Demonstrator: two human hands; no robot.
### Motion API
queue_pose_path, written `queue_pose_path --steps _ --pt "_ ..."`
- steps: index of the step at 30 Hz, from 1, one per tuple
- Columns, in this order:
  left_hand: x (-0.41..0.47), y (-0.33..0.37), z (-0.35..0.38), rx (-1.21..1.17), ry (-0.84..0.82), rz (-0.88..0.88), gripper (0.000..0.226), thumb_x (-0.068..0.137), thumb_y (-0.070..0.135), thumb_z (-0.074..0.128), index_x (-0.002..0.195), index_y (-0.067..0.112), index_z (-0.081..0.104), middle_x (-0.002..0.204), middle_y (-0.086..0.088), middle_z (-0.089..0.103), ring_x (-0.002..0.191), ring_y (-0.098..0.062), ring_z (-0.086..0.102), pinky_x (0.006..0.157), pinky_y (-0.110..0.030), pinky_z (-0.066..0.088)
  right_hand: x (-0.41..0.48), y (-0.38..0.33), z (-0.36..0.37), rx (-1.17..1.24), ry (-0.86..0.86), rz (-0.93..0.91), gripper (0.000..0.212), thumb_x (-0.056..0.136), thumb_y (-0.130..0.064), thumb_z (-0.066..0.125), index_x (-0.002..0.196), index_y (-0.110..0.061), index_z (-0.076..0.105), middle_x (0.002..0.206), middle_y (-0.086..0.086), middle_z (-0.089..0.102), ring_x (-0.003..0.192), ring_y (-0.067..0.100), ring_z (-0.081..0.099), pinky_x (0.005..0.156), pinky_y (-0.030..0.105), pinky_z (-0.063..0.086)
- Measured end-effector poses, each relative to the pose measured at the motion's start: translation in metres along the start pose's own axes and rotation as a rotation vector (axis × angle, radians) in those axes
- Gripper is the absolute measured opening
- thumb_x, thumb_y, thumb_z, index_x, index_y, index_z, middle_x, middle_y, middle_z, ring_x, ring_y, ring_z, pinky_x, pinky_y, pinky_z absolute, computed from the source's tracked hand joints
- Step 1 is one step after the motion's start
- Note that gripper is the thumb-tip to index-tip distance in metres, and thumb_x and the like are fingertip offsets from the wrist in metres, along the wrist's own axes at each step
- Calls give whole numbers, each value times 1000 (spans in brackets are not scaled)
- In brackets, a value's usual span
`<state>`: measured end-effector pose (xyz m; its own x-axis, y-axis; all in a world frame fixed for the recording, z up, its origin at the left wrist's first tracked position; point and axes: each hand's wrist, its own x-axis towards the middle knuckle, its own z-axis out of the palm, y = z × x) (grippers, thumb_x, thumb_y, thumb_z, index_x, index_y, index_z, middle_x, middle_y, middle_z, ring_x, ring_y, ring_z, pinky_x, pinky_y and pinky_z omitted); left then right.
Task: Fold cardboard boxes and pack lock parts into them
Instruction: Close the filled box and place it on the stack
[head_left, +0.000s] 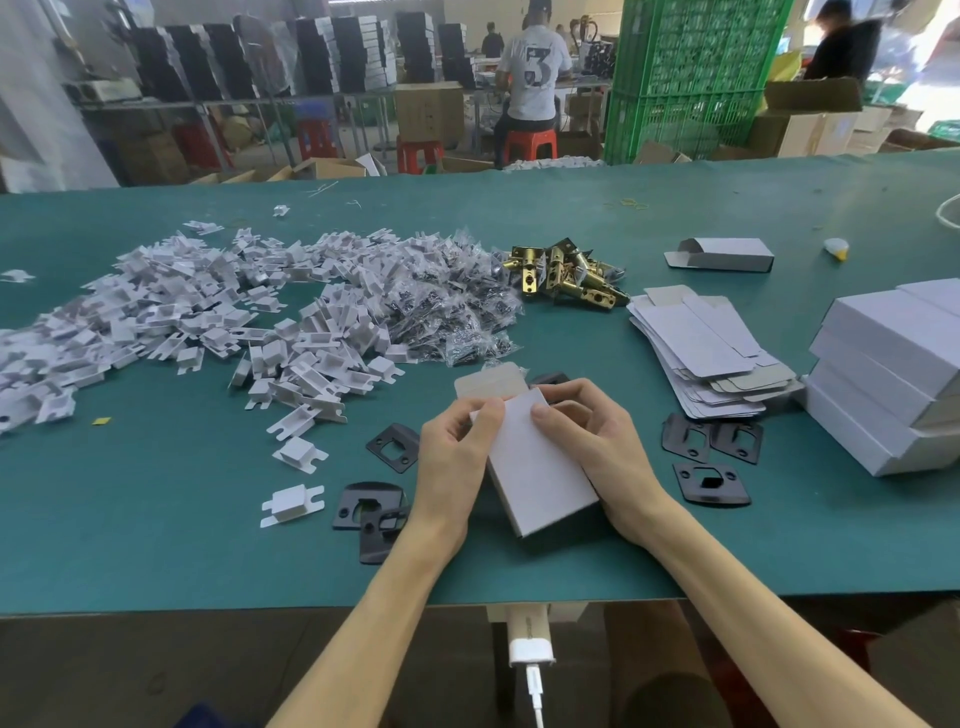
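A small white cardboard box (540, 467) lies between my hands near the front of the green table (156, 545). Its grey top flap (488, 385) stands open at the far end. My left hand (457, 457) grips the box's left side, thumb on its top face. My right hand (597, 441) grips the right side, thumb also on top. Black strike plates (709, 483) lie to the right, more black strike plates (371, 512) to the left. Brass latch bolts (566, 278) sit in a heap further back.
A large pile of white plastic inserts (208, 322) and bagged screws (457, 306) covers the left. Flat box blanks (701, 353) and stacked closed boxes (893, 374) stand at right. One folded box (724, 254) lies behind. People work at benches beyond.
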<state>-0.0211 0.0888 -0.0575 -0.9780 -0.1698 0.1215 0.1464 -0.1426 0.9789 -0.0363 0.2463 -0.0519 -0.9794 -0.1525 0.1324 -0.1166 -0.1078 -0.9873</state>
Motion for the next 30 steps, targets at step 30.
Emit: queue_pose_path --steps 30 --pt "3 -3 -1 -7 -5 54 14 102 23 66 113 20 73 110 3 77 91 -8 67 75 -25 55 -2 -5 0 5 24 85 33 81 -38 77 103 -16 69 97 9 76 82 19 70 69 32 55"
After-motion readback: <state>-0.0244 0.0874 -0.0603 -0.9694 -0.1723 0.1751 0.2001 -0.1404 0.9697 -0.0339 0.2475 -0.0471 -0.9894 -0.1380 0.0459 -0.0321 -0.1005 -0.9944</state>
